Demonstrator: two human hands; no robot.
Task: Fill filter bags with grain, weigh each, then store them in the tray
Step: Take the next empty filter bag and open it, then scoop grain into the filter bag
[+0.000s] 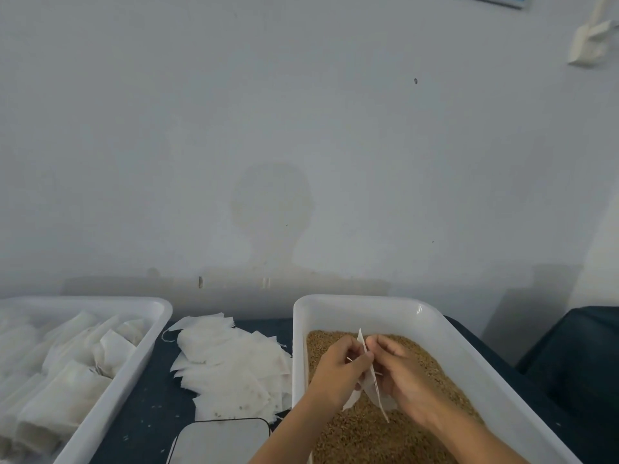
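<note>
a pale grey wall fills most of what's in front of the person, marked by a faint round stain, with a white fitting fixed high at the right. below it runs the dark bench. on the right of the bench sits a big white tub, its floor covered with brown grain. on the left sits a white tray holding filled bags, lying packed side by side in rows. between the tub and the tray a loose pile of empty bags is spread flat on the bench, overlapping one another, its right edge just beside the tub wall. nearer the person, below that pile, the top of a flat grey scale with a dark rim shows at the bottom edge. a dark blue shape stands at the far right, beyond the tub. both hands are over the grain, close together. the left hand has its fingers curled and pinches one side of a thin white filter bag; the right hand pinches the other side, fingers bent inward toward the left one. the bag stands on edge between them, tilted, one corner pointing up past the fingertips and the lower corner pointing down toward the grain. a thin string sticks out by the left fingertips. whether the bag holds any grain i can't tell.
</note>
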